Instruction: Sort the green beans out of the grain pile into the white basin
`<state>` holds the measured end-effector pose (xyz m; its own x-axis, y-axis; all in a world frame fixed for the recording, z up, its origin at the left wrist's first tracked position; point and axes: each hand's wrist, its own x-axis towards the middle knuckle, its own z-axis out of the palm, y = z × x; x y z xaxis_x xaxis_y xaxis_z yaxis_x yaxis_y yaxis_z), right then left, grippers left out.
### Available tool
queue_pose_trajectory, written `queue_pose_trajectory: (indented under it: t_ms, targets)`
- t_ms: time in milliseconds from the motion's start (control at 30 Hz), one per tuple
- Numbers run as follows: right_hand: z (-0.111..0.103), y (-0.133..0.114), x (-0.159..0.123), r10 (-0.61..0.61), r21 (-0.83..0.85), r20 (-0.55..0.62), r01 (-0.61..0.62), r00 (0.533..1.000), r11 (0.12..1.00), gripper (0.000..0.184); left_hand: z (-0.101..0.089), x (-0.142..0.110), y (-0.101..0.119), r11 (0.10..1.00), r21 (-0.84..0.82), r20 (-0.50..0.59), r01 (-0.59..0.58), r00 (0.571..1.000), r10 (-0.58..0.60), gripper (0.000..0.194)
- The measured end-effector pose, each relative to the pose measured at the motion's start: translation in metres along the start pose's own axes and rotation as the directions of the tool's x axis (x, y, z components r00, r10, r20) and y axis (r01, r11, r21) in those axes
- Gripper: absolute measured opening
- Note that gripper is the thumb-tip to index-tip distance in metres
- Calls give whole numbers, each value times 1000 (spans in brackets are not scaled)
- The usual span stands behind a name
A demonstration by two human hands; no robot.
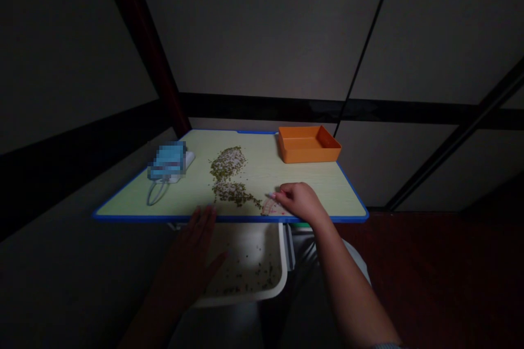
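On the pale tabletop with a blue rim (262, 172) lie two adjoining heaps, a pile of whitish and green grains (228, 162) and a nearer pile of greenish grains (230, 193). The nearer one trails off rightward to a clear protractor with reddish markings (270, 206). My right hand (301, 203) is closed on the protractor, low over the front part of the top. In shadow, my left hand (194, 253) has its fingers stretched out, their tips at the front edge. It is over the left part of an open white drawer (284, 267), which holds scattered small dark grains.
At the back right corner stands an orange tray (311, 154). A blurred blue item (168, 159) rests on a white device with a looped cable (154, 194) at the left. Wall panels rise close behind and left of the table.
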<state>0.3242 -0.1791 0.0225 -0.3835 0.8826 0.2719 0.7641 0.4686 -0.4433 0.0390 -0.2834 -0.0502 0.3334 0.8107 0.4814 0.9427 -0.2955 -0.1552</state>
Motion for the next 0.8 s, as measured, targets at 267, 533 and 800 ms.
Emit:
queue_pose_trajectory:
  t_ms: [267, 533, 800]
  targets:
    - [0, 1, -1, -2, 48, 2, 2, 1000, 999, 45, -3, 1, -1, 999, -29, 16, 13, 1000, -12, 85]
    - [0, 3, -5, -5, 92, 1, 5, 1000, 996, 46, 0, -2, 0, 999, -30, 17, 25, 1000, -25, 85]
    - [2, 5, -4, 16, 175, -13, -13, 1000, 984, 44, -1, -1, 1, 1000, -18, 15, 12, 1000, -12, 86]
